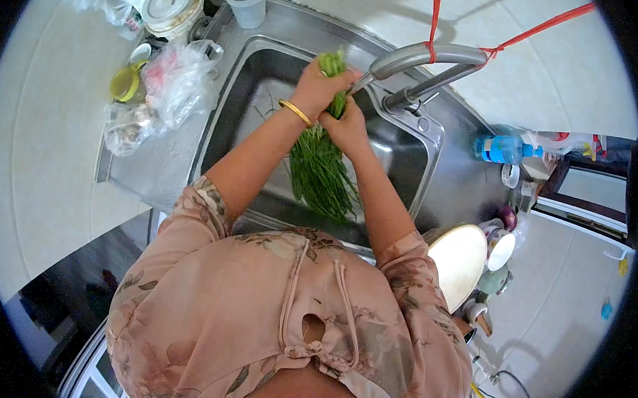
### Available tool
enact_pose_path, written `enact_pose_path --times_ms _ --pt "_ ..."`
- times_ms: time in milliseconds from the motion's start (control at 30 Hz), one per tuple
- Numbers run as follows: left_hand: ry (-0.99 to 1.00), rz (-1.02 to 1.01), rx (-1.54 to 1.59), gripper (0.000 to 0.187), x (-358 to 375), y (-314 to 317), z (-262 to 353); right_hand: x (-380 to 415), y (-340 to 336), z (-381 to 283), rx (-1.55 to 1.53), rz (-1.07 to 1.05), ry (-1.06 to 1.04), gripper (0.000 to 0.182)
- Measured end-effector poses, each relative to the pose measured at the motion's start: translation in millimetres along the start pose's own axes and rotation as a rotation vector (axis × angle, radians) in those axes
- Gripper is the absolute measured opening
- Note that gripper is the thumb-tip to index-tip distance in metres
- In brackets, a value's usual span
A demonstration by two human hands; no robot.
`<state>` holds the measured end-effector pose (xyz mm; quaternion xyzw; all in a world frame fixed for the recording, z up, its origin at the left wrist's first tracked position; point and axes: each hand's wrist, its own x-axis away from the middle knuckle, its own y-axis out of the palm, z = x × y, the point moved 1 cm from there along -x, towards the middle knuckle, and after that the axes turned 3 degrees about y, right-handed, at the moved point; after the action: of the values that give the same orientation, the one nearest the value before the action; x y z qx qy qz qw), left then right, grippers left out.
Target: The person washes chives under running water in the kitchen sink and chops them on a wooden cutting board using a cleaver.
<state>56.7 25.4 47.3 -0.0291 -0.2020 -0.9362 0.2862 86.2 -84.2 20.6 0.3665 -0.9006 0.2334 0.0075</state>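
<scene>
Over the sink [218, 134], both of my hands grip a bunch of greens [323, 174]. My left hand [316, 91], below a gold bangle [296, 113], is wrapped round the upper part, with the stalk ends showing above it. Lower down, my right hand [348, 126] closes round the same bunch. Long, thin leaves hang from there into the basin. The tip of the faucet [403, 58] comes down right beside my left fingers. Some loose thin bits lie on the basin floor at the left.
Clear plastic bags [178, 86] and a yellow-green cup [127, 84] sit left of the sink. A translucent tub [247, 4] stands at its back corner. At the right are a blue bottle [505, 149] and a round pale board [458, 265]. Red cords [536, 31] tie the faucet.
</scene>
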Motion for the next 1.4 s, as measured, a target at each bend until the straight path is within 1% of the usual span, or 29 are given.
enact_pose_path --times_ms 67,167,200,300,333,400,433,467,500,533,567,600,633,667,700,767,800,867,933,967,1033,1067,1167,1200,1233,1300,1333,1400 --pt "0.062 -0.172 -0.017 0.047 3.2 2.3 -7.3 -0.8 -9.8 0.2 0.010 -0.082 0.133 0.033" --pt "-0.039 -0.457 0.080 0.049 10.4 -6.5 -7.4 13.3 -33.3 14.2 -0.355 -0.289 0.235 0.029" --pt "-0.020 -0.508 0.086 0.060 11.2 -8.9 -14.3 20.7 -38.2 7.2 -0.365 -0.332 0.281 0.026" --pt "-0.050 -0.681 0.188 0.066 9.8 -9.5 -21.8 21.2 -34.0 13.2 -0.423 -0.533 0.305 0.032" --pt "-0.065 -0.655 0.309 0.044 14.5 -4.5 -16.2 20.1 -33.4 9.1 -0.428 -0.515 0.279 0.035" --pt "-0.113 -0.606 0.195 0.031 10.2 -8.6 -12.1 16.8 -29.6 -2.9 -0.441 -0.483 0.224 0.042" --pt "-0.136 -0.580 0.134 0.025 8.9 -11.0 -10.2 12.8 -26.6 -2.5 -0.383 -0.453 0.200 0.045" --pt "-0.072 -0.480 0.118 0.015 7.7 -8.9 -7.6 7.1 -23.0 -1.0 -0.326 -0.421 0.172 0.049" --pt "-0.062 -0.363 0.076 0.015 4.4 -9.0 -4.1 2.5 -18.9 1.2 -0.269 -0.387 0.144 0.053" --pt "-0.050 -0.244 0.037 0.015 -0.5 -10.0 -0.1 -1.0 -13.5 7.6 -0.233 -0.264 0.047 0.056" --pt "-0.040 -0.124 0.003 0.015 -3.5 -11.5 3.7 -2.6 -7.5 11.3 -0.294 -0.181 0.020 0.053" --pt "-0.043 -0.114 -0.004 0.017 -4.4 -12.4 9.7 -2.8 -2.1 9.0 -0.352 -0.098 -0.005 0.050" --pt "-0.031 -0.168 0.053 0.019 -3.6 -10.8 12.3 -2.0 0.5 6.4 -0.411 -0.014 -0.030 0.047" --pt "-0.020 -0.222 0.110 0.021 -1.3 -8.1 13.3 2.6 -1.1 3.1 -0.351 -0.008 -0.093 0.041" --pt "-0.010 -0.278 0.168 0.024 0.6 -6.5 13.4 5.8 -4.1 5.3 -0.325 -0.030 -0.054 0.040" --pt "-0.074 -0.427 0.242 0.030 3.6 -8.9 10.7 11.9 -18.2 12.8 -0.272 -0.075 0.024 0.040" --pt "-0.105 -0.500 0.280 0.033 4.9 -10.4 8.8 17.9 -22.8 13.7 -0.306 -0.121 0.071 0.039" --pt "-0.149 -0.536 0.342 0.034 8.7 -10.4 1.8 28.6 -32.1 13.8 -0.372 -0.212 0.165 0.040" --pt "-0.212 -0.611 0.408 0.037 8.9 -11.0 -13.7 31.5 -38.6 23.0 -0.307 -0.336 0.217 0.039" --pt "-0.224 -0.584 0.391 0.038 8.5 -12.0 -21.1 32.1 -41.1 27.2 -0.275 -0.399 0.241 0.039" --pt "-0.246 -0.525 0.353 0.038 8.4 -13.1 -26.5 25.2 -46.5 32.7 -0.153 -0.397 0.212 0.043" --pt "-0.241 -0.448 0.369 0.036 8.5 -14.0 -28.4 20.9 -46.9 33.7 -0.094 -0.397 0.196 0.045" --pt "-0.208 -0.249 0.400 0.029 11.1 -10.1 -27.4 12.6 -36.2 5.8 -0.543 -0.006 0.263 0.049" --pt "-0.185 -0.201 0.403 0.028 10.5 -10.3 -32.6 8.5 -33.3 -7.8 -0.698 0.143 0.349 0.055" --pt "-0.162 -0.153 0.405 0.026 10.1 -9.8 -35.2 3.6 -26.1 -17.3 -0.807 0.102 0.304 0.055" --pt "-0.189 -0.111 0.536 0.030 12.4 -6.0 -39.6 -7.0 -8.9 -30.7 -1.021 0.020 0.211 0.056" --pt "-0.206 -0.092 0.602 0.032 15.7 -2.3 -41.0 -15.9 6.1 -13.0 -0.951 0.083 0.237 0.050" --pt "-0.164 -0.071 0.648 0.037 23.7 6.2 -39.1 -39.1 22.6 24.8 -0.101 0.234 0.007 0.049"
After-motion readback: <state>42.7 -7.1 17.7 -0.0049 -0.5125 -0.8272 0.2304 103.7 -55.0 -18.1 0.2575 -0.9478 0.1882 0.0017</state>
